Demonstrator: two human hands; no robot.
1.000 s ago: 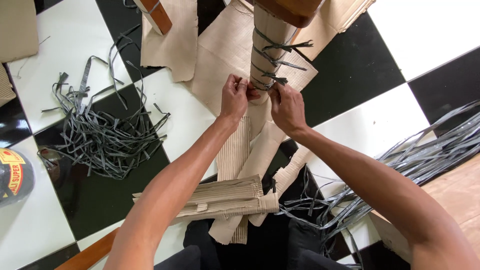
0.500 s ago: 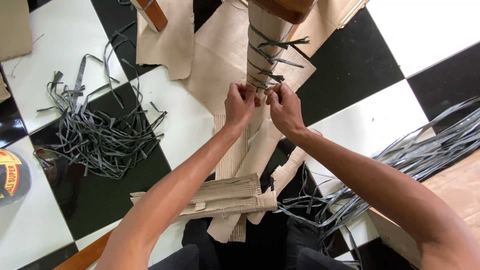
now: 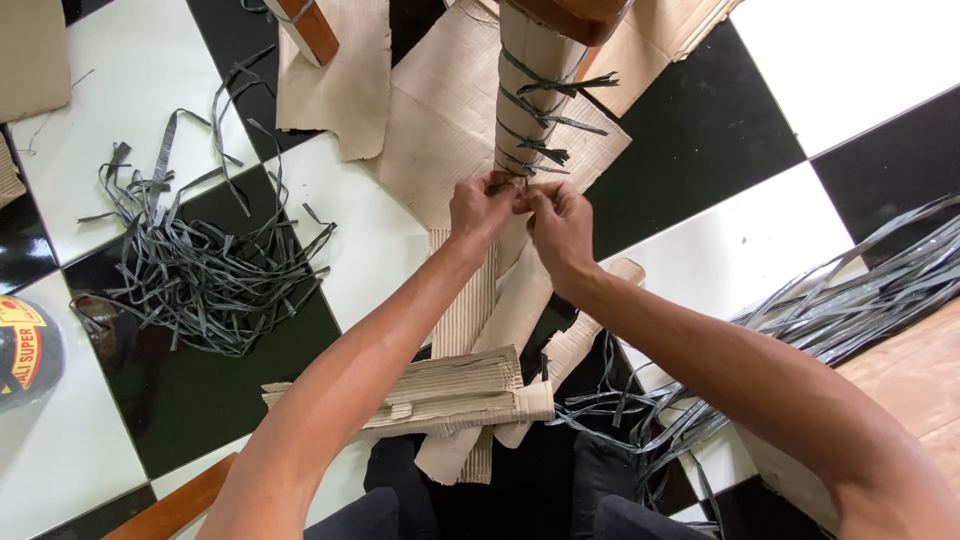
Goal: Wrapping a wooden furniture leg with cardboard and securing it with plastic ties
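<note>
Looking down at a black-and-white checkered tile floor (image 3: 880, 60), which is pretty much covered in packing mess. Biggest thing on it is the spread of flat brown cardboard sheets (image 3: 440, 110) up top, with a wooden furniture leg wrapped in brown cardboard (image 3: 535, 70) standing on them and rising toward the camera. That leg has several grey plastic straps tied round it, knots sticking out to the right (image 3: 545, 115).

Off to the right there's a long sheaf of grey plastic strapping strips (image 3: 860, 290) lying across the tiles and touching a pale wooden board (image 3: 910, 380) at the edge. On the left sits a loose tangled pile of the same grey strips (image 3: 200, 260), well apart from the hands. Nearer the bottom middle is a folded bundle of corrugated cardboard strips (image 3: 450, 395), lying crosswise over a couple of longer corrugated pieces.

Far left edge shows part of a round black container with a red and yellow label (image 3: 25, 345); can't tell what's in it, only its outside shows.

Now the hands: left hand (image 3: 482, 208) and right hand (image 3: 560, 222) meet right at the bottom of the wrapped leg, fingertips pinched shut on the lowest grey strap (image 3: 520, 178), just below the other ties. Both grips closed tight on it, knuckles nearly touching.
</note>
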